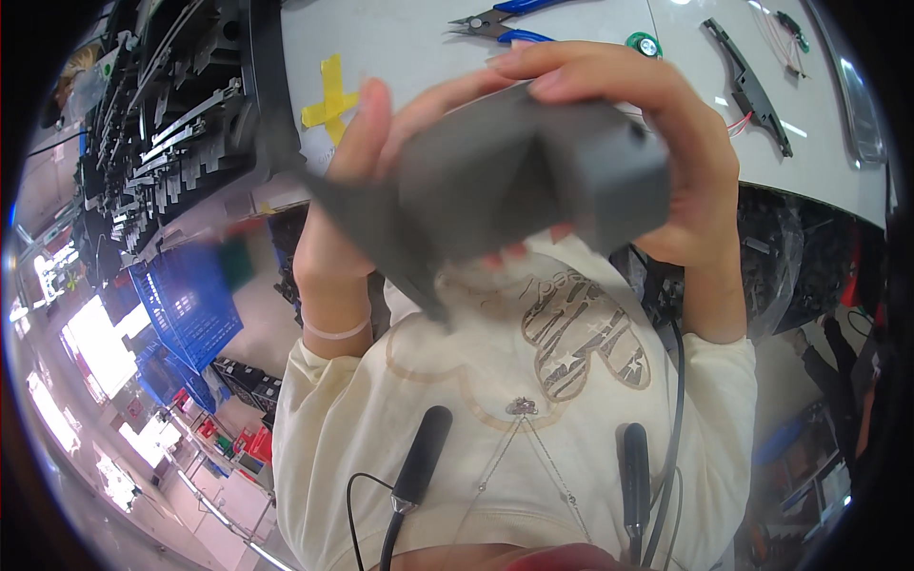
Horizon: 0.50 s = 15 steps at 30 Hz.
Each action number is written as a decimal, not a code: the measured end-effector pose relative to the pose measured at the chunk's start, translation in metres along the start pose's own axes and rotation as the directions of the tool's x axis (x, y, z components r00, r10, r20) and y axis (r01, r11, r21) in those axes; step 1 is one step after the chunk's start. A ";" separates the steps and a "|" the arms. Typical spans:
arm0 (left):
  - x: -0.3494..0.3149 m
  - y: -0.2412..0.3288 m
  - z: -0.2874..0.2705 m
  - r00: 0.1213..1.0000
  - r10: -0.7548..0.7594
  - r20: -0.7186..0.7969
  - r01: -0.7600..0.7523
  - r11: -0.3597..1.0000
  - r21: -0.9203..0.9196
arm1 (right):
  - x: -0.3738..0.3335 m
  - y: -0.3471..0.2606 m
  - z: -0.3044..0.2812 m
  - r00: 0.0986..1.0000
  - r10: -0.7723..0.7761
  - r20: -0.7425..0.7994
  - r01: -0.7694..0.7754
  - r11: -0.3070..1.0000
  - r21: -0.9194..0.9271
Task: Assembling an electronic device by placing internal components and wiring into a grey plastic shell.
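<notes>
Between my hands, close in front of my chest, is a dark grey plastic housing, blurred by motion. It has a boxy end on the right and a thin flared piece sticking out at the left. My left hand grips it from behind on the left side, thumb pointing up, most fingers hidden by the part. Around the right end, my right hand is closed, its fingers lying over the top. Beyond the housing on the white table lie blue-handled cutters and a small round green part.
A curved black strip with red wires and a small green board lie at the table's right. Yellow tape forms a cross on the left. A rack of black parts and blue crates stand left; dark bins sit below the table edge.
</notes>
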<state>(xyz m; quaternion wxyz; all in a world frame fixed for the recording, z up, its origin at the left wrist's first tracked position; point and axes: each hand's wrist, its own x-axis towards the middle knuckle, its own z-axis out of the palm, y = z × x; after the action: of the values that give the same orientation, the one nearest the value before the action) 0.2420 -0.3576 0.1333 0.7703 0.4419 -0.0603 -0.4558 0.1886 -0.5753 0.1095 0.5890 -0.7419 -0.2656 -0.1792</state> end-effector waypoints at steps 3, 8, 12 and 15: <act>-0.001 0.005 -0.006 0.981 0.193 -0.031 -0.178 0.946 0.272 | -0.008 -0.003 0.001 0.977 0.153 -0.147 -0.138 0.985 0.107; 0.003 -0.007 -0.006 0.933 0.356 -0.063 -0.268 0.798 0.540 | -0.008 -0.008 0.015 0.827 0.423 -0.370 -0.267 0.875 0.404; 0.004 -0.018 -0.007 0.818 0.546 -0.180 -0.329 0.701 0.633 | -0.004 -0.019 0.024 0.829 0.469 -0.304 -0.339 0.854 0.394; 0.005 -0.014 -0.005 0.810 0.552 -0.201 -0.308 0.691 0.654 | -0.001 -0.023 0.027 0.822 0.465 -0.330 -0.335 0.862 0.380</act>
<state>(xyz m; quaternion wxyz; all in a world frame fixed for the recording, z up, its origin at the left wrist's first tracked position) 0.2381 -0.3610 0.1185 0.6751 0.7118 -0.1518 -0.1204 0.1722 -0.5452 0.1201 0.7630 -0.6266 0.0033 -0.1584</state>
